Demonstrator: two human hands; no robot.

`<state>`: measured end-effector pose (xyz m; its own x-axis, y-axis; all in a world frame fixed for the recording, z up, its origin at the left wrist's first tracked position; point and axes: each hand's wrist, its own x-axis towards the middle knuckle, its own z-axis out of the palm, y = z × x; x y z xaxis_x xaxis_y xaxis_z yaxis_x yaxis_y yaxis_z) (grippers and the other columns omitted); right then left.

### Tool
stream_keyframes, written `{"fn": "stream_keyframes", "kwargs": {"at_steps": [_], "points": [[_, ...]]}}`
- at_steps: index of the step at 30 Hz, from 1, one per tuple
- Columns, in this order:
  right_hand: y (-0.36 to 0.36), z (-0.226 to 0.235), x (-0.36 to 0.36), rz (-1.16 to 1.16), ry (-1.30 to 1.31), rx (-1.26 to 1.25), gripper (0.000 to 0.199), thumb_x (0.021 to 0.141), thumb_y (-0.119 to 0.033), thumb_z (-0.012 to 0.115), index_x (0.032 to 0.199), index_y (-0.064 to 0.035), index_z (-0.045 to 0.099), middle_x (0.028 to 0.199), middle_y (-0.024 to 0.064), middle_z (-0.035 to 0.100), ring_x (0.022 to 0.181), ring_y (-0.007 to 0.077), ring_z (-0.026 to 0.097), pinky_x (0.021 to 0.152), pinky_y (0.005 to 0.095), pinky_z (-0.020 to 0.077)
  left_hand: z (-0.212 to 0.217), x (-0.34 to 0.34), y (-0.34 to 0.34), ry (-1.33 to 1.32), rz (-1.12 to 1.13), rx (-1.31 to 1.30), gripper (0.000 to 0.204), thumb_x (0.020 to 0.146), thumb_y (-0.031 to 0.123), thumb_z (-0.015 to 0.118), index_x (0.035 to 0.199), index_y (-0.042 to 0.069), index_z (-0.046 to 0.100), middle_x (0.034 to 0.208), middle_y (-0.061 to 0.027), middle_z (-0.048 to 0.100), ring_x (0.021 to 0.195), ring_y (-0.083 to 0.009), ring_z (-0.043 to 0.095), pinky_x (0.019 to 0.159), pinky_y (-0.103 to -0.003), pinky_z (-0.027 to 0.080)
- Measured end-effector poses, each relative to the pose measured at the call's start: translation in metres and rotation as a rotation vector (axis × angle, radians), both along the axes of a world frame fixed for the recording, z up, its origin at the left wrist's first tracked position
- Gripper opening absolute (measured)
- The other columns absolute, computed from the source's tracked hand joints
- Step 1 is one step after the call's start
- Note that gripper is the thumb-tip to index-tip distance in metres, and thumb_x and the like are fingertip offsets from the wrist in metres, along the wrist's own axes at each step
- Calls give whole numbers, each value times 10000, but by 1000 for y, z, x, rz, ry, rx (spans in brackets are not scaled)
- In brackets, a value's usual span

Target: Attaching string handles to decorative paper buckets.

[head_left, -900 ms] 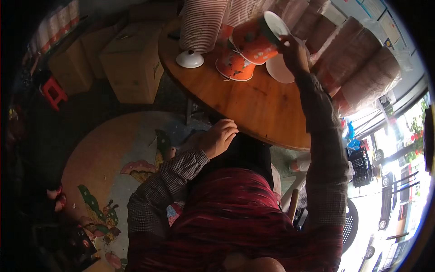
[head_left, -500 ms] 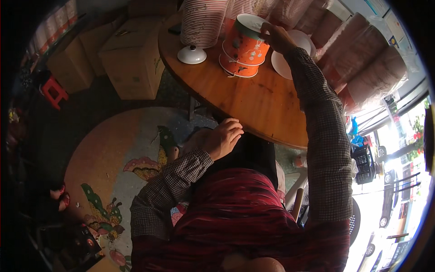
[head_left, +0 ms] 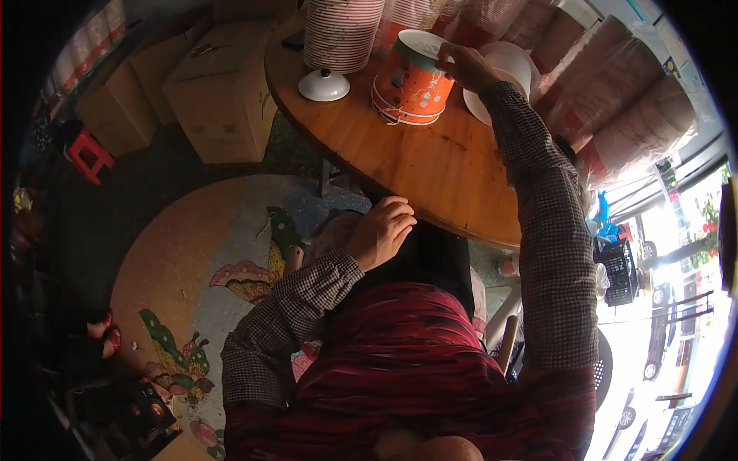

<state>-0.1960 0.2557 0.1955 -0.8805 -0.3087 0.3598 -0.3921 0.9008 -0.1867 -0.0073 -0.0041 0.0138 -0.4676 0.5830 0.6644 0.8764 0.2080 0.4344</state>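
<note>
An orange paper bucket (head_left: 417,81) with a green band, a white top and small printed figures stands upright on the round wooden table (head_left: 442,177). Two white rims or bands circle its lower part, close together. My right hand (head_left: 467,67) reaches across the table, its fingers closed at the right side of the bucket's top edge. Lower down, my left hand (head_left: 382,233) rests against the table's near edge with fingers curled together and nothing visible in them. A white domed lid (head_left: 324,85) with a dark knob lies left of the bucket.
A tall stack of paper bowls or buckets (head_left: 344,34) rises behind the lid. White round discs (head_left: 507,65) lie beside my right wrist. Plastic-wrapped stacks (head_left: 603,73) line the table's far right. Cardboard boxes (head_left: 221,96) and a red stool (head_left: 89,155) stand at left.
The orange bucket's top has come down slightly with my right hand, and the two white bands near its base are closer together. My left hand stays at the table edge.
</note>
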Motion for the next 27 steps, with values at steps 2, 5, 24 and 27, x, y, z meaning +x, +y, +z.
{"fn": "stream_keyframes", "kwargs": {"at_steps": [2, 5, 24, 27], "points": [[1, -4, -1, -20, -11, -3, 142, 830, -127, 651, 866, -24, 561, 740, 148, 647, 667, 239, 666, 627, 379, 511, 2, 0, 0, 9, 7, -3, 124, 815, 116, 663, 930, 70, 655, 1054, -2, 609, 1105, -193, 554, 815, -318, 528], [-1, -6, 1, -33, -35, -15, 143, 806, -129, 670, 853, -42, 567, 760, 166, 658, 700, 273, 683, 656, 393, 517, -2, 0, 1, 3, 23, 2, 120, 806, 108, 668, 918, 66, 659, 1047, -5, 613, 1105, -193, 554, 819, -317, 528], [4, -3, 10, -31, -125, -68, 132, 857, -103, 628, 890, -7, 544, 769, 130, 637, 669, 200, 665, 605, 345, 522, 5, 1, -1, 2, 4, -33, 134, 831, 126, 652, 953, 70, 645, 1064, -18, 606, 1119, -204, 549, 833, -321, 527], [3, -6, 8, -29, -101, -94, 145, 819, -92, 670, 863, -20, 552, 746, 159, 648, 671, 240, 671, 635, 387, 515, 4, 1, -2, 0, 8, -45, 134, 832, 128, 652, 953, 71, 645, 1069, -17, 606, 1121, -202, 548, 830, -320, 528]]}}
